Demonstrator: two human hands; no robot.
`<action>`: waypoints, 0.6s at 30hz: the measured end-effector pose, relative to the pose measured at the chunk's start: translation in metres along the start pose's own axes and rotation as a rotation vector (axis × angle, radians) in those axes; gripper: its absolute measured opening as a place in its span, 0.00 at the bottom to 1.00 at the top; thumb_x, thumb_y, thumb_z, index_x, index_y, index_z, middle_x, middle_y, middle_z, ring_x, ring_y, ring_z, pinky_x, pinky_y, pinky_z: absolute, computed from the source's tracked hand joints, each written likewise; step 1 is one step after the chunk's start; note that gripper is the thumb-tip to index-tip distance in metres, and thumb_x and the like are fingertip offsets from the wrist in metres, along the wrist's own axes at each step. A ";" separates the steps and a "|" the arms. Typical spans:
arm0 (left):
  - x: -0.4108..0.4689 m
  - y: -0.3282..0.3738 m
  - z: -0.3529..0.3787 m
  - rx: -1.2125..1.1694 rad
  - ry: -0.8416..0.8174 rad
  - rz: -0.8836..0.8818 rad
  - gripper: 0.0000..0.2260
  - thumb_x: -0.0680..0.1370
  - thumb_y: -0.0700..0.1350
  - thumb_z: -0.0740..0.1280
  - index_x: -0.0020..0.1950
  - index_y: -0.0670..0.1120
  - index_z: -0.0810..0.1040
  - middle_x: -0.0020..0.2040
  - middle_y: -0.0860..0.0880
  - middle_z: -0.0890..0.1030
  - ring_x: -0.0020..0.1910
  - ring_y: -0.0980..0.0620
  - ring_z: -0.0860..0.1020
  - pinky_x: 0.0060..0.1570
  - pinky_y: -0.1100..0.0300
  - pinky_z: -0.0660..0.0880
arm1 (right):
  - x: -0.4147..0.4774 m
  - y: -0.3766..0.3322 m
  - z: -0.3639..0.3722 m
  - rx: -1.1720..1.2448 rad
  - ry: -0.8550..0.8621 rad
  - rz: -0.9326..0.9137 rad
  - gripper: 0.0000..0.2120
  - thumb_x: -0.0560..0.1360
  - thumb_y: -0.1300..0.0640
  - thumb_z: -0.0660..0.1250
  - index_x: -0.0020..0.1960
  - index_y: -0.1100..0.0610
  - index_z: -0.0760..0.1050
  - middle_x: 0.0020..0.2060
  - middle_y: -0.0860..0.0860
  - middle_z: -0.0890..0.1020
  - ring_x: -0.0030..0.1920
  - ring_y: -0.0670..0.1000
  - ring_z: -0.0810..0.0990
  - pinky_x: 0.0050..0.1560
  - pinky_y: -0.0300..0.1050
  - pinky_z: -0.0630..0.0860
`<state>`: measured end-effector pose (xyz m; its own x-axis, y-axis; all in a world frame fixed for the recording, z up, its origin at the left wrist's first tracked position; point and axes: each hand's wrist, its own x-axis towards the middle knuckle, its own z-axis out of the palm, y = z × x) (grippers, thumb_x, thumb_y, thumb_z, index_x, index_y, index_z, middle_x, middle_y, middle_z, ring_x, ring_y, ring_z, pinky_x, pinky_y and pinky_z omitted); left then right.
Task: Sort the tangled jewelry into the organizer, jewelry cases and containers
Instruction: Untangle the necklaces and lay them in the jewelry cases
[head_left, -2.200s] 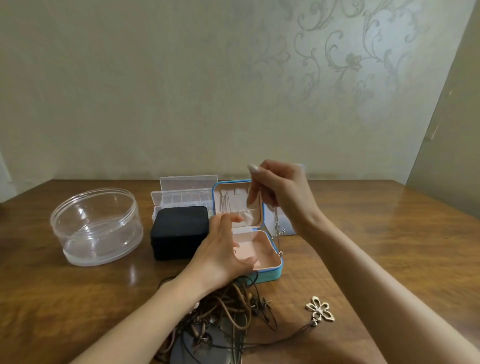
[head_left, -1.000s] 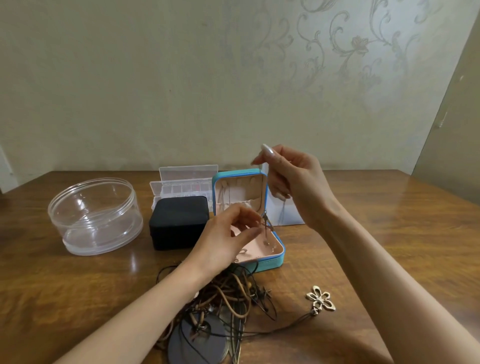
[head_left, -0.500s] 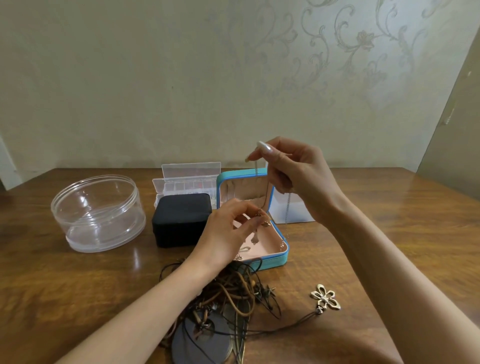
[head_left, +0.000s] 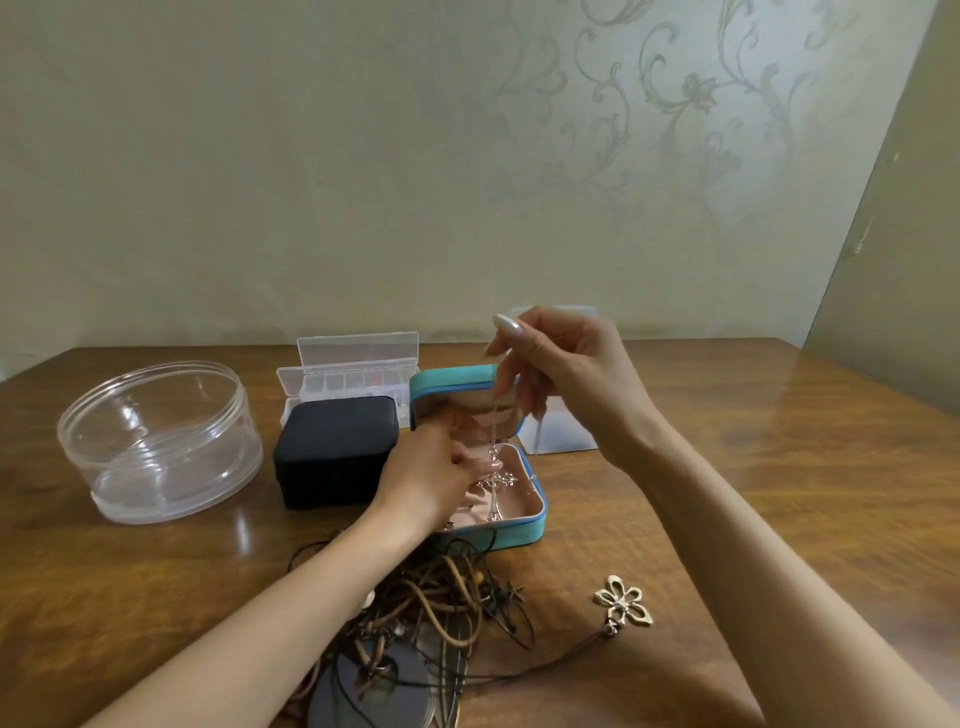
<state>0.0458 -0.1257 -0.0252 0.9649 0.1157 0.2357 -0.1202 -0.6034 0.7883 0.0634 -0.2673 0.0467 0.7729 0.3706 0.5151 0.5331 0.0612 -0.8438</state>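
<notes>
A small blue jewelry case (head_left: 522, 535) with a pink lining stands open at the table's middle. My right hand (head_left: 561, 364) is raised above it and pinches the top of a thin silver chain (head_left: 493, 436) that hangs down into the case. A silver pendant (head_left: 497, 480) on the chain lies in the tray. My left hand (head_left: 431, 478) reaches into the case and holds the chain's lower end by the pendant. A tangle of brown and black cord necklaces (head_left: 441, 608) lies in front of the case.
A round clear plastic container (head_left: 158, 441) stands at the left. A shut black jewelry box (head_left: 335, 449) sits beside the blue case, with an open clear compartment organizer (head_left: 353, 371) behind it. A frosted plastic box (head_left: 563, 439) stands behind my right wrist. A metal flower pendant (head_left: 623, 603) lies at the right.
The left hand has gone deeper into the blue case with the chain's lower end. The pendant now lies in the tray. The right hand still holds the chain's top above the lid.
</notes>
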 end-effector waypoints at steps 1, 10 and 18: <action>0.001 0.001 0.000 -0.003 -0.013 -0.011 0.09 0.71 0.44 0.74 0.40 0.50 0.73 0.37 0.47 0.84 0.37 0.50 0.83 0.45 0.50 0.80 | 0.000 0.002 0.000 0.002 -0.009 0.013 0.11 0.78 0.57 0.63 0.39 0.62 0.76 0.27 0.57 0.80 0.22 0.54 0.73 0.23 0.39 0.71; 0.002 0.003 -0.001 0.199 -0.051 0.046 0.07 0.69 0.47 0.75 0.37 0.52 0.77 0.36 0.53 0.83 0.39 0.57 0.81 0.47 0.59 0.77 | 0.001 0.016 0.000 -0.089 0.018 0.031 0.12 0.78 0.58 0.64 0.38 0.61 0.77 0.33 0.60 0.83 0.34 0.55 0.83 0.36 0.43 0.79; -0.002 0.007 0.002 0.336 -0.096 0.091 0.07 0.69 0.48 0.75 0.37 0.51 0.77 0.37 0.53 0.82 0.40 0.56 0.80 0.47 0.56 0.78 | -0.001 0.011 0.001 0.006 0.070 0.109 0.13 0.77 0.56 0.65 0.38 0.63 0.77 0.33 0.59 0.83 0.34 0.52 0.83 0.38 0.41 0.80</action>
<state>0.0434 -0.1313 -0.0215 0.9733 -0.0155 0.2288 -0.1383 -0.8355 0.5318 0.0686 -0.2661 0.0367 0.8482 0.3097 0.4296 0.4430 0.0297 -0.8960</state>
